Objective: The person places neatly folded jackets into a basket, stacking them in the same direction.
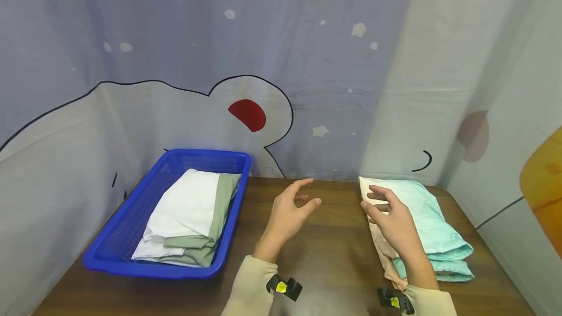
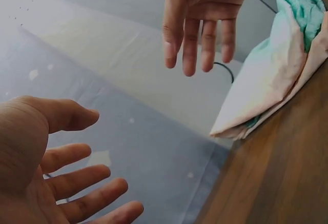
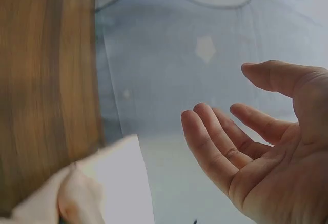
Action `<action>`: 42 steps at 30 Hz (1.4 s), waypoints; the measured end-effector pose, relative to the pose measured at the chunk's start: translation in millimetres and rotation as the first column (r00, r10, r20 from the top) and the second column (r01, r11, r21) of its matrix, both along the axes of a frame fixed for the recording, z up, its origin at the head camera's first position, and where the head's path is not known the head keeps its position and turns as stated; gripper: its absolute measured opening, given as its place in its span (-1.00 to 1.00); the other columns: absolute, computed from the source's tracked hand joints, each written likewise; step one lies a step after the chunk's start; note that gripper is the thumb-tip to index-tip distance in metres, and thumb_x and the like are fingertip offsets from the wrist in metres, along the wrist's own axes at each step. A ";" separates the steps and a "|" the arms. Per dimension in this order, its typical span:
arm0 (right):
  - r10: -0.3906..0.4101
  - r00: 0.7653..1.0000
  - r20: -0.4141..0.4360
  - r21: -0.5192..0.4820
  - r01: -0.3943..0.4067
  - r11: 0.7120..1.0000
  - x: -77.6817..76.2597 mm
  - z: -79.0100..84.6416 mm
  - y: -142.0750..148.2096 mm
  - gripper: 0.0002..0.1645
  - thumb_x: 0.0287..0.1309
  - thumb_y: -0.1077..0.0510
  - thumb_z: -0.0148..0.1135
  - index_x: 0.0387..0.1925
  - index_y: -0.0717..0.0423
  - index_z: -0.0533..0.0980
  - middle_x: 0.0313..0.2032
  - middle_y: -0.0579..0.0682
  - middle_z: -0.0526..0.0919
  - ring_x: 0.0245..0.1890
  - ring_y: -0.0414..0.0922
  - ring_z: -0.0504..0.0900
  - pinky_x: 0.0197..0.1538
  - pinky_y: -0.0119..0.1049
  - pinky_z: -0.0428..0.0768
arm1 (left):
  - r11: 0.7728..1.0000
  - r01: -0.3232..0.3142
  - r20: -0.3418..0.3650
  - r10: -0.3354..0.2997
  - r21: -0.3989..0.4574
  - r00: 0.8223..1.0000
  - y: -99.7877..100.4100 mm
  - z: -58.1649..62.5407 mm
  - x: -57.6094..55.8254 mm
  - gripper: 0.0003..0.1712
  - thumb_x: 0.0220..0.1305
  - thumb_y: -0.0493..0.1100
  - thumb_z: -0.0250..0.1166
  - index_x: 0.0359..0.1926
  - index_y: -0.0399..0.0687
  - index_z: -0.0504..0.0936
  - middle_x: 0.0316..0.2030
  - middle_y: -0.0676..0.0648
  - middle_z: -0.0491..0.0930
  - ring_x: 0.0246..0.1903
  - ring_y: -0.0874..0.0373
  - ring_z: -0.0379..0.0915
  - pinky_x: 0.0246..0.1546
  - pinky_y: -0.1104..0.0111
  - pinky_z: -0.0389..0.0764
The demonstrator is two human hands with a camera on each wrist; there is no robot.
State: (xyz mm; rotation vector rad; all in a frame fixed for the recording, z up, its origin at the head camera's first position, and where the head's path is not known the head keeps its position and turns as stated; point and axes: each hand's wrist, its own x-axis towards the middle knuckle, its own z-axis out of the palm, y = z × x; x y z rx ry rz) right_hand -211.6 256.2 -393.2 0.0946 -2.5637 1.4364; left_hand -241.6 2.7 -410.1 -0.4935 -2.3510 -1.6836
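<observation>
My left hand (image 1: pixel 285 216) is held over the middle of the table, thumb and fingers apart, holding nothing. To the right my right hand (image 1: pixel 392 221) hovers in front of a folded mint-and-cream cloth (image 1: pixel 432 218), overlapping it in the head view; its fingers bend loosely and grip nothing. In the left wrist view the cloth (image 2: pixel 271 75) lies at the table's edge, apart from both hands. A folded white-and-green cloth (image 1: pixel 184 208) lies inside the blue plastic basket (image 1: pixel 151 269) at the left.
The brown wooden table (image 1: pixel 325 252) runs back to a printed curtain (image 1: pixel 325 77) hanging behind it. Another stretch of curtain (image 1: pixel 518 179) closes off the right side. The basket's raised rim stands left of my left hand.
</observation>
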 end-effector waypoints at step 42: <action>-0.446 0.853 0.272 0.188 0.407 0.894 -4.4 -50.5 117.1 0.00 0.44 0.10 0.15 0.62 0.43 -0.12 0.49 0.64 -0.02 0.49 0.58 0.00 0.45 0.44 0.08 | 0.965 0.221 0.357 -0.258 0.141 0.898 137.0 -63.7 13.2 -0.12 0.23 -0.02 0.54 0.56 0.23 0.43 0.48 -0.02 0.41 0.32 -0.03 0.51 0.18 0.20 0.58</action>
